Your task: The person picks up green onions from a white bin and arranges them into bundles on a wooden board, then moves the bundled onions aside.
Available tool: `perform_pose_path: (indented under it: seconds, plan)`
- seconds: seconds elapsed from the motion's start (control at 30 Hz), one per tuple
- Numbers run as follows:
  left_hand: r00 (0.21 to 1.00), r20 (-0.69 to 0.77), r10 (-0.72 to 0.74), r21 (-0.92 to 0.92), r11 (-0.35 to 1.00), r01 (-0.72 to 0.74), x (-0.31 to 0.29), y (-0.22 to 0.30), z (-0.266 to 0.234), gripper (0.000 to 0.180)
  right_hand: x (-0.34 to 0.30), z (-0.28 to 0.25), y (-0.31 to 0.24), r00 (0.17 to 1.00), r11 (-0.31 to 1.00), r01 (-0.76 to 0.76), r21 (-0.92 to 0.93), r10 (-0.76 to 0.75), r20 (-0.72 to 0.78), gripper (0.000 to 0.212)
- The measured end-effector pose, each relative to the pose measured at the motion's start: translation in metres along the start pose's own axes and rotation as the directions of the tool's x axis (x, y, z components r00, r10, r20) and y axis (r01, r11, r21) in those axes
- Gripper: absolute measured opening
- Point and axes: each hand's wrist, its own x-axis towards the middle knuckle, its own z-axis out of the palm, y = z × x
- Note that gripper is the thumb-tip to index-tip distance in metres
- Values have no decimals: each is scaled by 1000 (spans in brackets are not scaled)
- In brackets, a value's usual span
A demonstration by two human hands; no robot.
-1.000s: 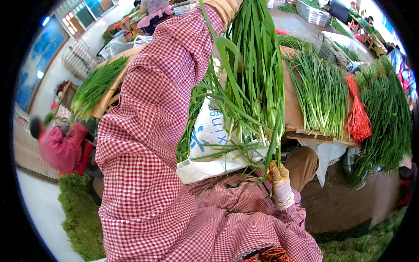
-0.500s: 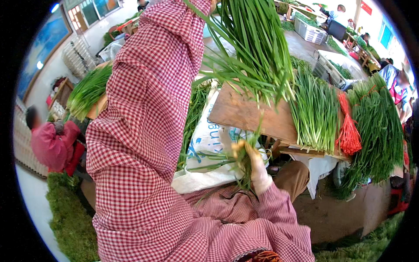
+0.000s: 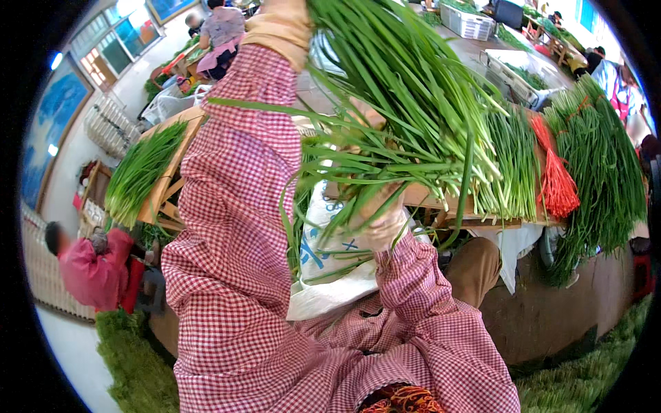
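Observation:
My left hand (image 3: 279, 31), in a pale glove and partly cut off by the top edge, holds up a big bunch of garlic chives (image 3: 406, 82) near its leafy end. The white stem ends slant down to the right, over the board. My right hand (image 3: 379, 220), also gloved, is under the bunch among loose bent leaves (image 3: 372, 168). Its fingers are partly hidden but closed round some of these leaves. A second row of garlic chives (image 3: 513, 165) lies on the wooden board, right of the bunch.
Red ties (image 3: 554, 179) hang beside a tied bundle of chives (image 3: 599, 151) at the board's right end. A white sack (image 3: 330, 282) with leaves lies before my lap. Left stands a small table (image 3: 155, 196) with chives; a person in pink (image 3: 96, 268) sits nearby. Crates (image 3: 468, 24) stand behind.
The bunch has come down and right, its stems now over the row on the board. My right hand has risen to the loose leaves beneath it. The view has shifted slightly.

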Motion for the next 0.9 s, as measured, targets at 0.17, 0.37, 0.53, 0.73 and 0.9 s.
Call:
perform_pose_path:
  seconds: [0.17,0.37,0.53,0.73,0.9]
  plan:
    - [1000,24,-15,-67,998,16,-7,12,-29,16,-36,17,1,988,975,74,-212,-100,-116,57]
    - [999,41,-25,-181,983,32,-24,4,0,16,-19,50,-11,954,970,214,-114,-183,236,72]
    - [1000,-3,25,-105,994,-25,-36,0,4,16,14,61,-6,987,985,158,-72,-155,47,69]
    - [998,-5,-70,-114,991,69,-31,10,36,15,-21,59,-24,979,938,202,-283,-198,45,28]
    - [979,139,-146,-21,988,151,-29,37,33,16,-64,33,-42,972,909,-236,-344,219,-87,32]
